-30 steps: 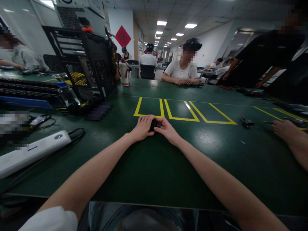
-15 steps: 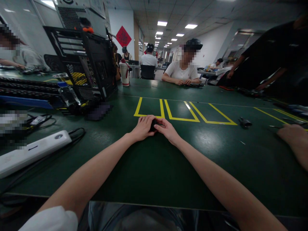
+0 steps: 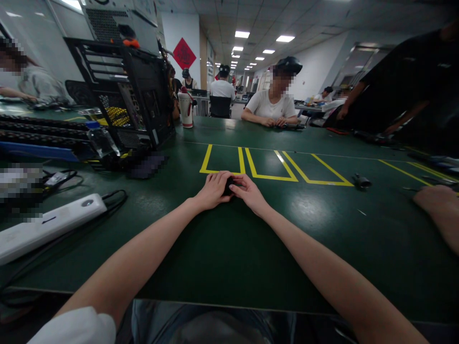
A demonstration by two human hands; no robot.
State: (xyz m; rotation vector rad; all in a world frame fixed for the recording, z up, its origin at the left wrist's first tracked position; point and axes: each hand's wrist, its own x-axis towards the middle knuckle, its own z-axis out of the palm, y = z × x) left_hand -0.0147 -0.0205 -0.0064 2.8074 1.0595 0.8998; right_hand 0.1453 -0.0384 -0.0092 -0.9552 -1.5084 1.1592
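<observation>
Between my two hands is a small black object [image 3: 228, 187], mostly covered by fingers, so its kind does not show. My left hand [image 3: 215, 190] is wrapped round it from the left, with the back of the hand facing up. From the right, my right hand [image 3: 247, 192] grips it with thumb and fingers closed on its edge. Both hands rest low over the green table [image 3: 222, 248], just in front of the yellow tape outlines [image 3: 258, 177]. To the right, apart from my hands, lies a small dark cylindrical part [image 3: 362, 181].
A black computer case [image 3: 143, 95], a clear bottle [image 3: 102, 139] and a white power strip [image 3: 53, 224] with cables are on the left. A cup [image 3: 186, 110] stands farther back. Another person's hand [image 3: 439, 205] is at the right edge. A person [image 3: 274, 105] sits opposite.
The small cylindrical part on the right has turned and shifted slightly left. My hands and the black object have hardly moved.
</observation>
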